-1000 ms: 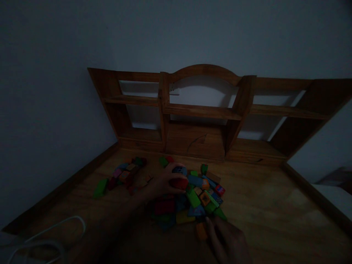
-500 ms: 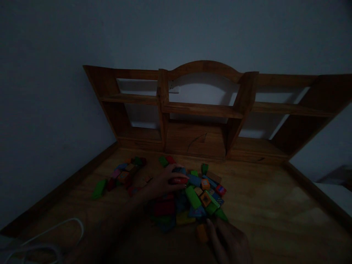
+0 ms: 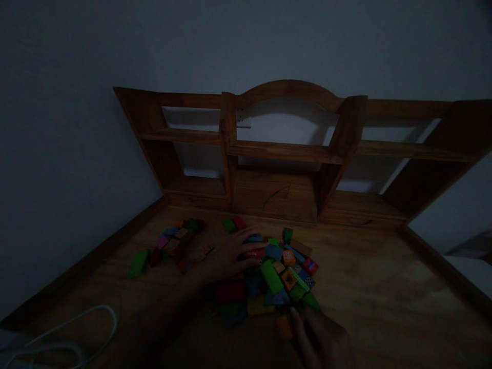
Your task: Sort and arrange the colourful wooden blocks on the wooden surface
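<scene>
In dim light, a heap of toy building blocks lies on the wooden tabletop. My left hand reaches over the heap from the left, its fingers spread apart. Under those fingers lies a red block with pale lettering, touched from above. Close to its fingertips are a blue block and a long green block. My right hand rests low at the heap's near edge, thumb stretched out and other fingers partly lost in shadow. Beside its thumb sits an orange block, apparently outside the grasp.
A smaller group of blocks lies to the left, with a green block near it. Behind stands a wooden shelf unit against the wall. A white cable loops at the lower left. Raised wooden edging borders the right side.
My left hand has loosened from the red block, and its fingers have spread out over it. The right hand has hardly moved. The view has shifted slightly.
</scene>
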Demonstrator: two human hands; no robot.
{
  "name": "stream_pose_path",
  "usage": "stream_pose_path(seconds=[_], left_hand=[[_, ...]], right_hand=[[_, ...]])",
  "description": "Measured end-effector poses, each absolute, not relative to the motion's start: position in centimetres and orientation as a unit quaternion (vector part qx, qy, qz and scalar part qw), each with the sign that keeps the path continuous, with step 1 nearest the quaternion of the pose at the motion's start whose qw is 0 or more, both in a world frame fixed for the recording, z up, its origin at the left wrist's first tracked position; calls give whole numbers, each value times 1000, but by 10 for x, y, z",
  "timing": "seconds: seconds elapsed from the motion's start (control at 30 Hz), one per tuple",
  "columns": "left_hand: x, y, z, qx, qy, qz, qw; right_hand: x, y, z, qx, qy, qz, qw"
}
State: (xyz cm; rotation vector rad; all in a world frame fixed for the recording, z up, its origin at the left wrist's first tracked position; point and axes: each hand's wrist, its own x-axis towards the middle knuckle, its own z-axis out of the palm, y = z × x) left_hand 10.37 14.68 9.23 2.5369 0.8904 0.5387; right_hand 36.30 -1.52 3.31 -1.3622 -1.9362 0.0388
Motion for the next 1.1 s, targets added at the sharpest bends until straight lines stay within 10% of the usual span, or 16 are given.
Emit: stream_pose_path(seconds=[1.1], left_hand=[[90,162,83,843,420,275,192]], right_hand=[[363,-17,40,-531,-763,45,364]])
